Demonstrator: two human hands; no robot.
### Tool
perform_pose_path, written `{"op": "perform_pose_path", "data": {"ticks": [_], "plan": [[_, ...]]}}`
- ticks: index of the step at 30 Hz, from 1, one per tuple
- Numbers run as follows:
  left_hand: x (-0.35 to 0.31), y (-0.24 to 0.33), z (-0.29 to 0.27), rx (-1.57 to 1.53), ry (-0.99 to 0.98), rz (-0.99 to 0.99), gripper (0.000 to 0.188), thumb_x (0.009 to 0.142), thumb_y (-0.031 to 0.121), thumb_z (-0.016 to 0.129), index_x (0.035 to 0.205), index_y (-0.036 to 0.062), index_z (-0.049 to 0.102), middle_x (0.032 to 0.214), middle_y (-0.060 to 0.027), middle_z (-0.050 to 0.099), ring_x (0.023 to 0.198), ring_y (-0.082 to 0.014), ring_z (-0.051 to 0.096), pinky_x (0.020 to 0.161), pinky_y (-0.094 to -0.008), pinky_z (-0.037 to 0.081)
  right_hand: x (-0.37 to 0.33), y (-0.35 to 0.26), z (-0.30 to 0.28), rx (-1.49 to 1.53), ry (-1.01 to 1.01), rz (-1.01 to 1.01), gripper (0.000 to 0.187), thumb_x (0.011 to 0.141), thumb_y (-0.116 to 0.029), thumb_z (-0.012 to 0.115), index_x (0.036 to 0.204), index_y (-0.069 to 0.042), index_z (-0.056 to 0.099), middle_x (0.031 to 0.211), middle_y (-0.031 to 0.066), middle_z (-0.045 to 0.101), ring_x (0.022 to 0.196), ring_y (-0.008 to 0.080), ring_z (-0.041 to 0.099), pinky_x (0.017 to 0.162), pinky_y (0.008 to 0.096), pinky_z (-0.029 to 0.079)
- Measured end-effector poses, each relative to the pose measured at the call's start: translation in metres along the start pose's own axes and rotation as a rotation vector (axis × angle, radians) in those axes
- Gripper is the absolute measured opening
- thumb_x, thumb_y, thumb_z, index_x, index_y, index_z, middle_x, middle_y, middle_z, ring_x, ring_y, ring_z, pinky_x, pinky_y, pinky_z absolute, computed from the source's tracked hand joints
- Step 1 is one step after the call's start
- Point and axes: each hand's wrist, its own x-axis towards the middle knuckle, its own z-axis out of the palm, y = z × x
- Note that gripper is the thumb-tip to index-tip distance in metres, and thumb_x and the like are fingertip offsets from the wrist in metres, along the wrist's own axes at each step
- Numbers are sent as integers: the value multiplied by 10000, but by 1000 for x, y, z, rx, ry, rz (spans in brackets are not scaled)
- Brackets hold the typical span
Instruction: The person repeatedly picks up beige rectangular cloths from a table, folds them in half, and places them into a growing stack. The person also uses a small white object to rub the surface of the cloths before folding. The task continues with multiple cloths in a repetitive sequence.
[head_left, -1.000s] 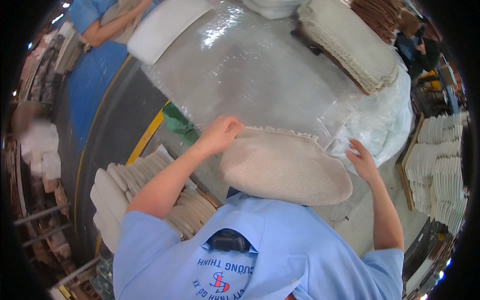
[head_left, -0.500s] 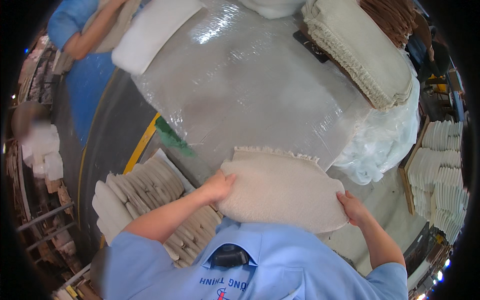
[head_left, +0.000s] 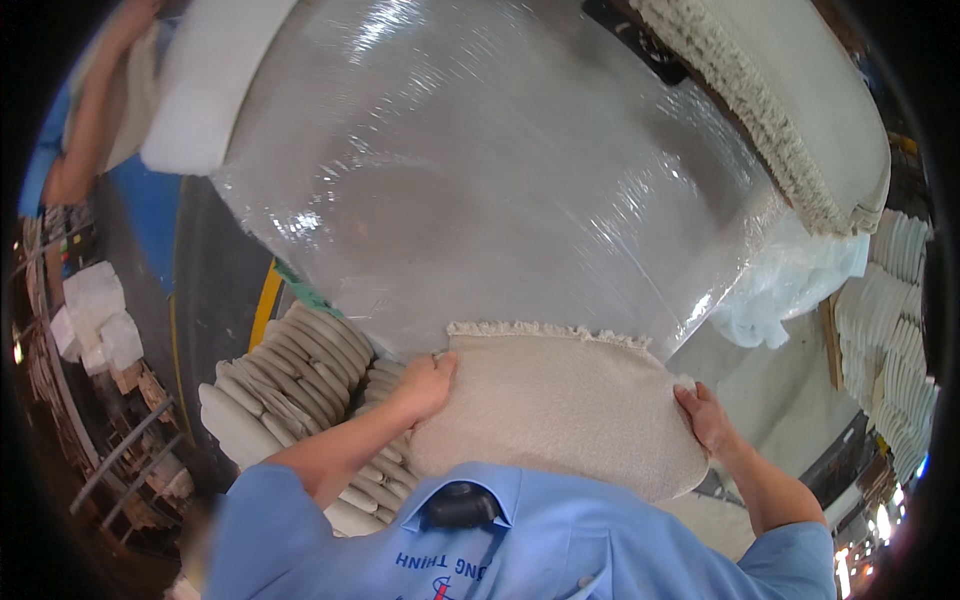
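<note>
A beige woven-fabric cushion (head_left: 560,415) with a frayed far edge is held up in front of my chest, at the near edge of the plastic-wrapped table (head_left: 460,200). My left hand (head_left: 428,386) grips its left side, and the thumb lies near the upper corner. On the opposite side my right hand (head_left: 706,420) pinches the right edge with the thumb on top. The fingers beneath the fabric are hidden.
Beige cushions (head_left: 310,365) stand stacked beside my left arm. A white pad (head_left: 210,90) lies at the table's far left, near another person's arm (head_left: 90,130). Frayed beige covers (head_left: 800,90) are piled at far right, above clear plastic sheeting (head_left: 785,290). White stacks (head_left: 890,310) stand beyond.
The view has shifted closer over the table, pushing the pad and the piled covers outward. Both hands keep their hold on the cushion, which now sits slightly lower in view.
</note>
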Motion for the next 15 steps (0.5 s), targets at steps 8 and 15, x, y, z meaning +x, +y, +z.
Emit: {"op": "perform_pose_path", "data": {"ticks": [8, 15], "plan": [[6, -3, 4, -6, 57, 9, 701, 1108, 511, 462, 1185, -149, 687, 1192, -393, 693, 1190, -532, 650, 1047, -527, 482, 15, -35, 0, -116, -43, 117, 629, 1030, -473, 665, 1288, 100, 695, 1166, 210, 763, 1042, 308, 742, 952, 421, 562], [-20, -4, 11, 59, 338, 272, 644, 1111, 472, 470, 1382, -95, 605, 1446, -353, 581, 1311, -531, 568, 1114, -540, 443, 19, -9, 2, -48, -10, -45, 686, 1030, -522, 661, 1338, 89, 696, 1241, 232, 752, 1121, 322, 729, 1009, 420, 540]]}}
